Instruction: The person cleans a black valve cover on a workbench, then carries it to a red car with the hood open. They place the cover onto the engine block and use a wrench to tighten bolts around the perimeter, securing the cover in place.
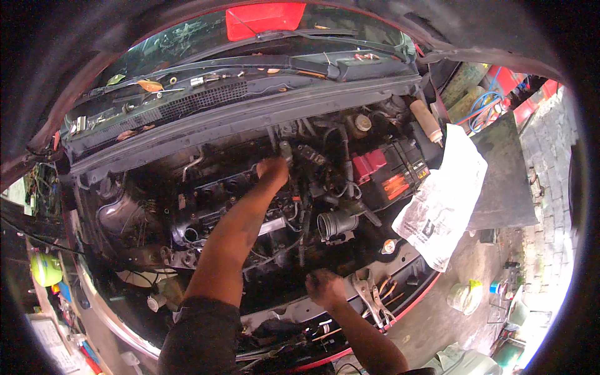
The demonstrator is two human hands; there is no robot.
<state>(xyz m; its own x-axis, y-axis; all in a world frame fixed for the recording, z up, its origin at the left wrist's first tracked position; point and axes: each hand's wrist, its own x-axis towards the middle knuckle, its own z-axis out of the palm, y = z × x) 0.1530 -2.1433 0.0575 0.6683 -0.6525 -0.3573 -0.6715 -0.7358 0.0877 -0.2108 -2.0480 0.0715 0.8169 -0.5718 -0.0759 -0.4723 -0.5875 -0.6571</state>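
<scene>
My left hand (273, 170) reaches across the car engine (209, 203) to its back edge. Its fingers are curled beside a grey cylindrical part (285, 151), and what they grip, if anything, is hidden. Lower down, my right hand (325, 288) is at the front crossmember (278, 304), fingers bent inward and dark; whatever is in them cannot be made out. Just to its right lie locking pliers (370, 299). A ribbed black intake duct (335, 225) sits between the engine and the battery (403, 164), which has a red terminal cover (369, 165).
A white printed sheet (445, 199) drapes over the right fender, below a brown cylinder (426, 122). Sockets, small parts and dry leaves (149, 85) litter the cowl (169, 114). A round metal cap (389, 246) rests near the front. The raised hood (500, 37) arches overhead.
</scene>
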